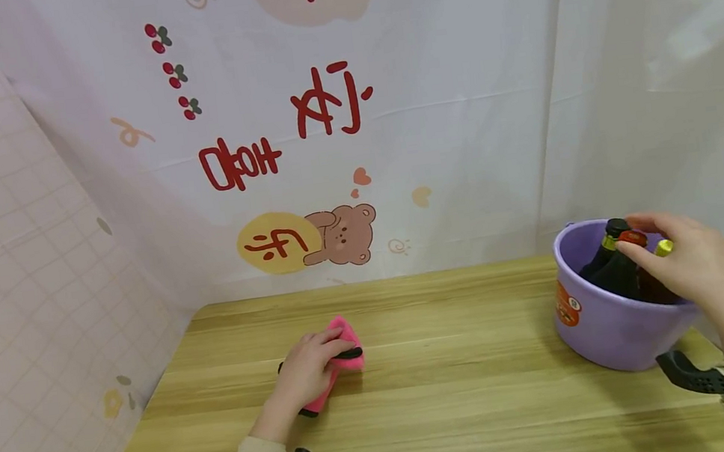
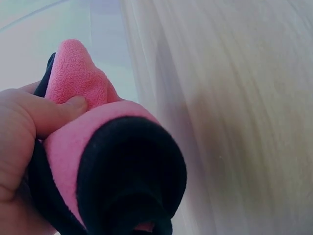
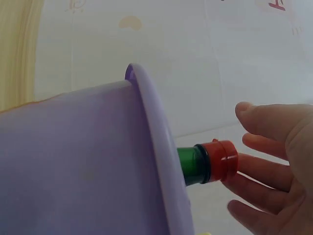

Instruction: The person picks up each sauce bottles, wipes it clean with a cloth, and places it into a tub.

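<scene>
My left hand (image 1: 308, 368) grips a bunched pink cloth with black edging (image 1: 345, 337) above the left part of the table. In the left wrist view, the thumb presses into the fluffy pink cloth (image 2: 73, 73), and its black-edged end curls round toward the camera. At the right, my right hand (image 1: 695, 260) reaches over a purple bucket (image 1: 612, 331) holding several bottles. Its fingers are spread round a red-capped green bottle (image 3: 193, 164); the thumb stands apart from the cap. Whether the other fingers touch that cap I cannot tell. A black-capped dark bottle (image 1: 608, 245) leans beside it.
The bucket stands at the right end of the wood-grain table (image 1: 449, 381). A white printed curtain (image 1: 459, 131) hangs along the back, and a pale checked sheet (image 1: 25, 297) hangs at the left. A yellow bottle top (image 1: 664, 248) shows inside the bucket.
</scene>
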`<state>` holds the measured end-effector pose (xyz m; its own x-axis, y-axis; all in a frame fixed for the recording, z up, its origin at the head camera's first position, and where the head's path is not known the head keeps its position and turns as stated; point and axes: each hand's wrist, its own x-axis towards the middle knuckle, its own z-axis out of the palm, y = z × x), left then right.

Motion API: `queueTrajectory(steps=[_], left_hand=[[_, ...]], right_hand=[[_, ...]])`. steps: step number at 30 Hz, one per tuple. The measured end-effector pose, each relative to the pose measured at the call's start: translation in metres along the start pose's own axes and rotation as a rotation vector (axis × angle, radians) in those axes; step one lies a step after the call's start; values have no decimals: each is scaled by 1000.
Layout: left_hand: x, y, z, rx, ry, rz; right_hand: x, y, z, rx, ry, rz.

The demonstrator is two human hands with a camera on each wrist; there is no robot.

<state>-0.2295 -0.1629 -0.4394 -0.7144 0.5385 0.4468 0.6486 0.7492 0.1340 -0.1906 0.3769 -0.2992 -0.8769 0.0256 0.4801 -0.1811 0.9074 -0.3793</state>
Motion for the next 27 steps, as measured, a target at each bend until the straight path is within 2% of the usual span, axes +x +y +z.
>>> queueTrajectory(steps=[6,9,13,20,23,27], left_hand=[[1,-6,1,-4,-46,-32],[2,-8,2,-5,-69,-56],[1,-9,5,9,-131,-95],[-1,-6,10,1,-289,-175],[0,-6,12,-8,-310,-189],[2,-5,12,-18,-323,-213]], right_hand=[[0,-9,2,-10,94,-85],[1,-12,6,-8,152,-168],[2,-16,12,6,197,-266],[2,-29,23,35,175,-309],[1,-38,31,67,166,-334],[0,-52,44,95,151,-413]])
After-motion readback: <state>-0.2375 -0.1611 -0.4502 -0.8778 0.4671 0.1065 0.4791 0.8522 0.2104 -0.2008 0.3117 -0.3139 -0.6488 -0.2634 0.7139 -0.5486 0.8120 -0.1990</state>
